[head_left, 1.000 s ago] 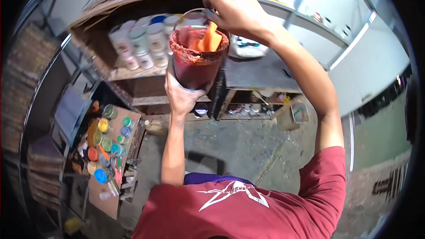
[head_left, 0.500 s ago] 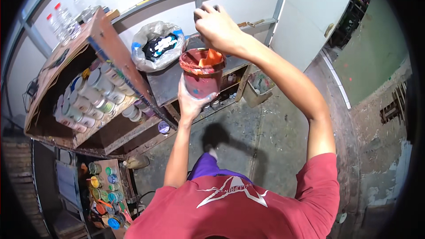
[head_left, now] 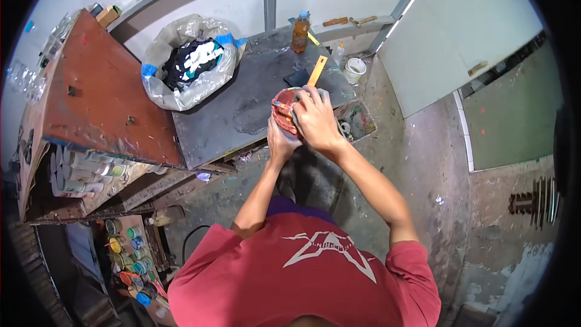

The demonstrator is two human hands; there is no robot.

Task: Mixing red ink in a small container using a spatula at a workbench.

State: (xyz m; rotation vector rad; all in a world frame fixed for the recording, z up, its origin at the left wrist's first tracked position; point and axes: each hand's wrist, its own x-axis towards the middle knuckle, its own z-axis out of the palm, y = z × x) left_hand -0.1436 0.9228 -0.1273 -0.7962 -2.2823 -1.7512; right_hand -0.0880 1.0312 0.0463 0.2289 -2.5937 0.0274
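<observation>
My left hand point(head_left: 282, 140) grips a small bucket point(head_left: 279, 123) coated in red paint, from below and the near left side. The bucket is tilted, so part of its paint-crusted inside shows. My right hand point(head_left: 316, 118) is closed at the bucket's mouth, its curled fingers covering the right part of the rim. A flat yellow stick point(head_left: 318, 70) rises past its knuckles; the lower part is hidden behind the fingers. Inside the bucket, a small strip point(head_left: 280, 104) with orange and blue on it shows near the rim.
Behind the bucket stands a dark worktable point(head_left: 233, 109) with a clear bag of cloths point(head_left: 193, 63) and a brown-filled bottle point(head_left: 300, 32). At left is a reddish wooden cabinet point(head_left: 109, 94) with paint containers; lower left, open paint jars point(head_left: 138, 243). A white pail point(head_left: 354, 70) sits beyond the table.
My right hand has come down from above the bucket to its mouth. The bucket is now tilted, and the yellow stick shows above my fingers. The view has shifted closer to the worktable.
</observation>
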